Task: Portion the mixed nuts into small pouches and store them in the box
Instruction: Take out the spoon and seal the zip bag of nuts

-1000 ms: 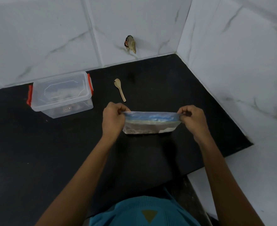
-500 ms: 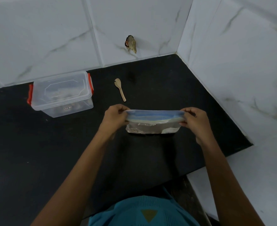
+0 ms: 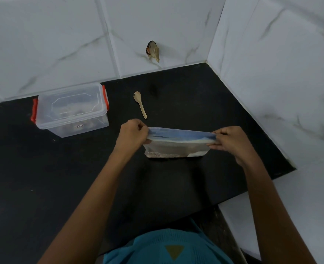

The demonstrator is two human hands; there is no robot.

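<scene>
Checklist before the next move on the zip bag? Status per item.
1. Grip of left hand on zip bag top corner: ok.
2. Grip of right hand on the opposite corner: ok.
3. Bag upright, contents settled at the bottom: ok.
4. Zip seal open or closed: cannot tell.
5. The wooden spoon lies free on the counter behind the bag: ok.
6. The box open to take pouches: not ok, lid on.
</scene>
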